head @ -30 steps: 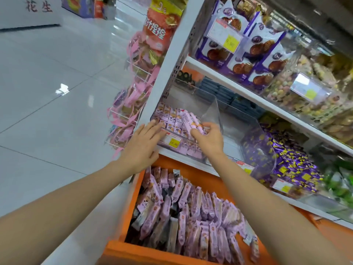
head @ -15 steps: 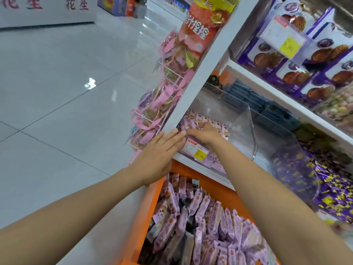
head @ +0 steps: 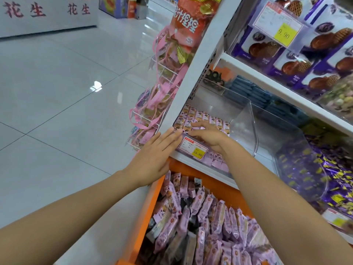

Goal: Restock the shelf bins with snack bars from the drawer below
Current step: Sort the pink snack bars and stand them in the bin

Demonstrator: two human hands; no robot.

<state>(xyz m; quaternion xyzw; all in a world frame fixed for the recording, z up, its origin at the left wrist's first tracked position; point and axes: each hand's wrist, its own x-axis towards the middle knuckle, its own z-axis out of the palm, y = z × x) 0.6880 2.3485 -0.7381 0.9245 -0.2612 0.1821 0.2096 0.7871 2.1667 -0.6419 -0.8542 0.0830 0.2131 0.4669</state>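
Glossy floor tiles (head: 63, 96); left hand (head: 152, 159) flat against bin (head: 246, 121) — right hand (head: 208, 137) spread, perhaps pressing snack bars (head: 202, 116).

There were two hands, a left hand (head: 152, 163) and a right hand (head: 208, 136). One clear bin (head: 242, 127), one orange drawer (head: 145, 217) and three price tags (head: 193, 147) showed. The snack bars (head: 219, 217) were too many to count.

Bin (head: 246, 119): clear glossy plastic; snack bars (head: 215, 224): shiny lilac film wrappers; drawer (head: 145, 217): smooth orange; floor (head: 57, 92): polished tile.
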